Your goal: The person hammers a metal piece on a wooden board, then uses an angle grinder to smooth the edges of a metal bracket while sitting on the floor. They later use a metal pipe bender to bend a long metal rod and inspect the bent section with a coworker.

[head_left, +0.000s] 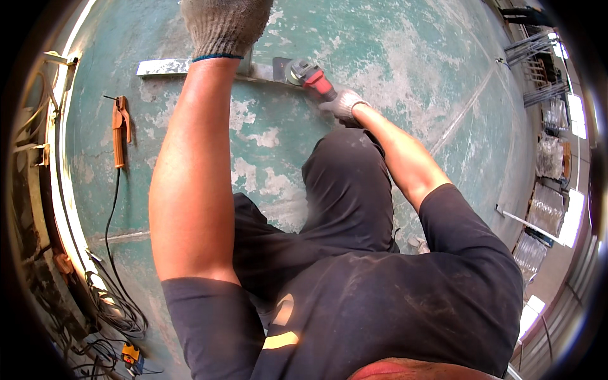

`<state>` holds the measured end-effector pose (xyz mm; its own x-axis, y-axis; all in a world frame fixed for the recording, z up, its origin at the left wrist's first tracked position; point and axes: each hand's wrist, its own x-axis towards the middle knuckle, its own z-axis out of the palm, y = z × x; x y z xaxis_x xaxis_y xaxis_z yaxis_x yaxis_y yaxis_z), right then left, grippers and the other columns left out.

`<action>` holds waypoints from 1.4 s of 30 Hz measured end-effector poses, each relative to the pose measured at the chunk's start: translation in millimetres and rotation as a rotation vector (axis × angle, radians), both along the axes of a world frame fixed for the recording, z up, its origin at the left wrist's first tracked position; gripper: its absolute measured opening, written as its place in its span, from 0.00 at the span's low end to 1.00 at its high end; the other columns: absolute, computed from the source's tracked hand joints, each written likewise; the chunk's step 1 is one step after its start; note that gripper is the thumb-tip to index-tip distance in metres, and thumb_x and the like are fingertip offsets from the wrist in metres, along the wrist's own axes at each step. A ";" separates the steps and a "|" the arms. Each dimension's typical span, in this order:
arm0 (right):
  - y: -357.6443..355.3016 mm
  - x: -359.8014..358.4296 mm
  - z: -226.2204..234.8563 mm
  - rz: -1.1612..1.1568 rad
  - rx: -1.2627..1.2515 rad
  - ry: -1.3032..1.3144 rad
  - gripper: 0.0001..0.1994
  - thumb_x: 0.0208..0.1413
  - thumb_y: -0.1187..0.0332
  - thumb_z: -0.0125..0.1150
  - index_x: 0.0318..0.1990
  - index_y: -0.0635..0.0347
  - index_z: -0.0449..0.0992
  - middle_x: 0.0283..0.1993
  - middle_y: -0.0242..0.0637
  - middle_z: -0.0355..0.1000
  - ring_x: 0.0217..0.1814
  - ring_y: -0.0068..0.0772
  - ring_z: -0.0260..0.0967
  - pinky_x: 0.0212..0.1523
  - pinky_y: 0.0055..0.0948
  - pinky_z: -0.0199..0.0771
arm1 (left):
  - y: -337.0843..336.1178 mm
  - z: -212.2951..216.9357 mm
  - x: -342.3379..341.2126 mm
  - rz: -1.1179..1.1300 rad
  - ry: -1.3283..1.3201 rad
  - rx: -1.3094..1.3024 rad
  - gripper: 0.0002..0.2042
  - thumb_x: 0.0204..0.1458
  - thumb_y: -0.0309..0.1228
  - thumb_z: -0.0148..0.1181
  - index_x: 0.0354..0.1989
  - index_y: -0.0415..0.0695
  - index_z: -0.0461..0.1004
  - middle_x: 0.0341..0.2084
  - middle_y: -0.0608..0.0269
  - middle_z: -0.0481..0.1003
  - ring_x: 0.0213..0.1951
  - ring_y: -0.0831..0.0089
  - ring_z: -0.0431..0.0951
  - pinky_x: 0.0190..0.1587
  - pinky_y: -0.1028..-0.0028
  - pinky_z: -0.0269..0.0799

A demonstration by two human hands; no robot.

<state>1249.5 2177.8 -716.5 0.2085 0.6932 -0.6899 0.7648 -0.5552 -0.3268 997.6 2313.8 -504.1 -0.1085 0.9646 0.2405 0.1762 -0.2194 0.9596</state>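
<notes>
Gloved left hand [225, 26] pressed flat on metal bar [190, 67]; right hand [343, 104] gripped red angle grinder [308, 75] at the bar, on green floor [411, 76].

Right hand [342, 103] grips grinder [308, 75]; left hand [223, 26] on bar [163, 66]

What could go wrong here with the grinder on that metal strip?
1. The left hand presses the metal strip close to the angle grinder; a kickback could bring the disc toward it.
2. Both hands wear only knit gloves and the forearms are bare, so sparks or burrs may burn or cut.
3. The right hand alone holds the grinder, so control looks limited.
</notes>
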 end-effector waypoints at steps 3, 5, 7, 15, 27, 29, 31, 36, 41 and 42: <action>-0.2 6.1 -8.0 0.056 0.002 -0.062 0.30 0.48 0.48 0.76 0.58 0.51 0.83 0.39 0.44 0.85 0.36 0.41 0.85 0.42 0.44 0.86 | 5.6 -5.5 3.1 -0.033 -0.092 -0.003 0.20 0.48 0.24 0.72 0.51 0.35 0.78 0.37 0.58 0.81 0.41 0.69 0.81 0.46 0.65 0.79; 2.1 -0.4 -1.2 0.056 -0.061 -0.057 0.31 0.48 0.47 0.76 0.57 0.54 0.84 0.40 0.46 0.86 0.39 0.43 0.86 0.45 0.44 0.86 | 11.9 -18.7 0.4 -0.040 -0.170 0.039 0.20 0.48 0.24 0.72 0.51 0.35 0.78 0.37 0.59 0.81 0.41 0.69 0.81 0.46 0.65 0.79; 3.8 0.7 -7.8 -0.010 -0.141 -0.097 0.30 0.48 0.46 0.76 0.53 0.57 0.86 0.40 0.47 0.86 0.41 0.44 0.86 0.47 0.45 0.86 | 11.7 -20.8 1.1 -0.038 -0.203 0.102 0.20 0.48 0.24 0.72 0.50 0.34 0.78 0.36 0.60 0.81 0.40 0.69 0.81 0.46 0.64 0.79; 6.5 8.1 -35.7 -0.001 -0.112 -0.125 0.30 0.47 0.42 0.77 0.45 0.61 0.89 0.40 0.45 0.87 0.39 0.40 0.87 0.46 0.43 0.87 | -3.0 12.3 -6.1 -0.023 0.180 0.017 0.20 0.49 0.28 0.69 0.51 0.33 0.79 0.38 0.44 0.84 0.44 0.52 0.86 0.48 0.58 0.79; -4.0 24.6 -30.6 -0.050 -0.139 -0.059 0.34 0.48 0.39 0.75 0.52 0.61 0.88 0.43 0.47 0.87 0.40 0.41 0.86 0.46 0.43 0.85 | -7.1 7.3 0.2 -0.013 -0.076 -0.005 0.18 0.48 0.25 0.71 0.48 0.34 0.79 0.35 0.55 0.83 0.39 0.66 0.84 0.43 0.64 0.79; -4.3 14.9 -20.7 -0.059 -0.098 -0.038 0.28 0.50 0.43 0.76 0.42 0.61 0.87 0.28 0.38 0.81 0.27 0.36 0.79 0.33 0.41 0.80 | -7.7 12.6 -2.7 0.010 -0.011 -0.016 0.18 0.48 0.26 0.71 0.48 0.34 0.80 0.34 0.54 0.83 0.39 0.65 0.84 0.44 0.63 0.80; -4.8 11.6 -17.2 0.002 -0.084 -0.070 0.27 0.49 0.43 0.76 0.43 0.60 0.88 0.28 0.38 0.81 0.26 0.36 0.79 0.33 0.40 0.80 | -9.5 16.8 -3.3 0.017 0.088 -0.016 0.18 0.48 0.26 0.72 0.48 0.34 0.80 0.34 0.53 0.83 0.39 0.65 0.84 0.44 0.63 0.80; 1.8 7.8 -16.6 -0.020 -0.049 -0.052 0.28 0.48 0.43 0.77 0.40 0.63 0.87 0.28 0.40 0.81 0.27 0.36 0.79 0.33 0.41 0.80 | -1.3 5.5 -0.2 0.015 0.004 0.037 0.17 0.48 0.26 0.71 0.46 0.34 0.80 0.33 0.52 0.83 0.38 0.64 0.84 0.43 0.62 0.80; 7.2 14.8 -33.2 0.050 -0.117 -0.150 0.26 0.47 0.45 0.76 0.43 0.61 0.89 0.34 0.43 0.86 0.32 0.40 0.86 0.40 0.41 0.87 | -2.6 3.2 -1.8 -0.084 -0.090 0.006 0.17 0.47 0.25 0.70 0.46 0.34 0.80 0.33 0.55 0.83 0.38 0.66 0.83 0.42 0.63 0.79; 11.4 9.4 -26.2 0.035 -0.152 -0.145 0.26 0.47 0.46 0.77 0.42 0.61 0.89 0.34 0.43 0.86 0.32 0.40 0.86 0.40 0.41 0.87 | -1.0 2.3 -1.2 -0.072 -0.107 0.000 0.17 0.47 0.25 0.70 0.46 0.34 0.80 0.33 0.55 0.82 0.37 0.66 0.83 0.42 0.63 0.78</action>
